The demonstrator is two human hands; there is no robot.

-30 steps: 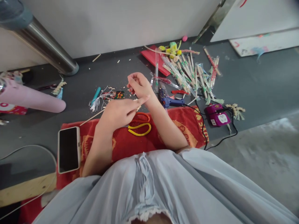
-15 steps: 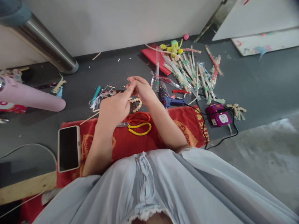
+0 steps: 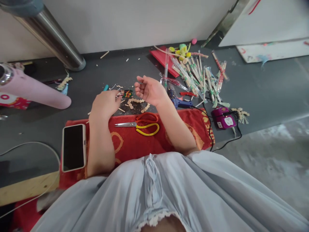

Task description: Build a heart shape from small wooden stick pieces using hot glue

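Note:
My left hand (image 3: 106, 103) is lowered palm down over the spot with the white threads. Its fingertips are mostly hidden, so I cannot tell whether they grip anything. A small dark patterned piece (image 3: 127, 93) lies just beyond its fingers. My right hand (image 3: 150, 91) is raised, palm turned left, with loosely curled, parted fingers and nothing visible in them. Between and below the hands, a curved pale braided strip (image 3: 135, 102) lies on the dark surface. Nearer to me, scissors with red and yellow handles (image 3: 147, 129) rest on a red towel (image 3: 135, 148).
A blue glue gun (image 3: 181, 103) lies by my right forearm, its cord running to a purple power adapter (image 3: 223, 118). Wrapped sticks (image 3: 193, 75) are heaped beyond it. To the left are a phone (image 3: 73, 147), a pink bottle (image 3: 41, 88) and a metal table leg (image 3: 64, 40).
My hands were together, fingers touching, and are now apart. The left hand moved left and down over the threads. The right hand turned its palm into view. The camera view shifted slightly.

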